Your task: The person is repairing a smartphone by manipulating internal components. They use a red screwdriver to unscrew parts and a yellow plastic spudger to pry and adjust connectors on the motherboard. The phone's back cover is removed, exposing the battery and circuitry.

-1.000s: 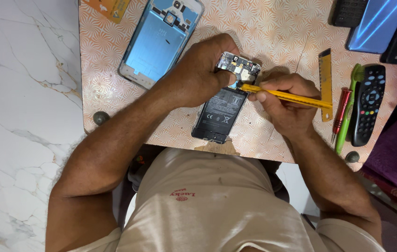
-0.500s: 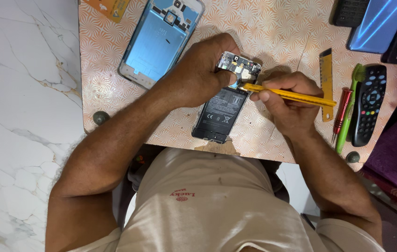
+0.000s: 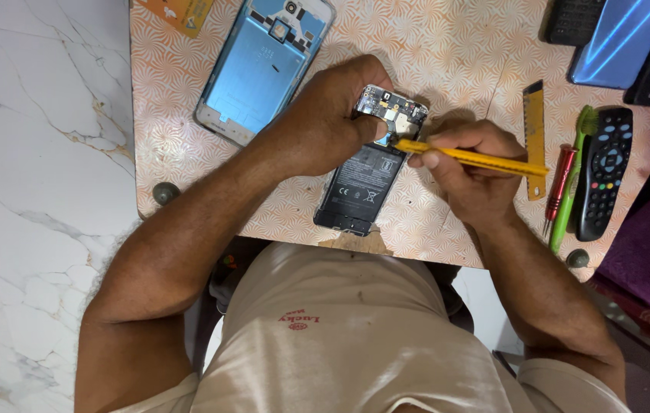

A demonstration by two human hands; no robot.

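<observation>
An opened phone (image 3: 363, 183) lies on the small patterned table (image 3: 455, 46), its black battery and circuit board exposed. My left hand (image 3: 325, 122) grips the phone's upper end, thumb beside the board. My right hand (image 3: 470, 168) holds a yellow pry tool (image 3: 478, 157) like a pen, its tip resting on the board near the top of the battery.
A blue phone back cover (image 3: 260, 65) lies at the table's upper left. At the right lie a yellow ruler (image 3: 533, 115), a red screwdriver (image 3: 560, 183), a green brush (image 3: 573, 176) and a black remote (image 3: 604, 172). Dark and blue phones (image 3: 615, 38) sit top right. Marble floor lies left.
The yellow tool's tip has shifted slightly along the board; both hands otherwise stay in place on the phone.
</observation>
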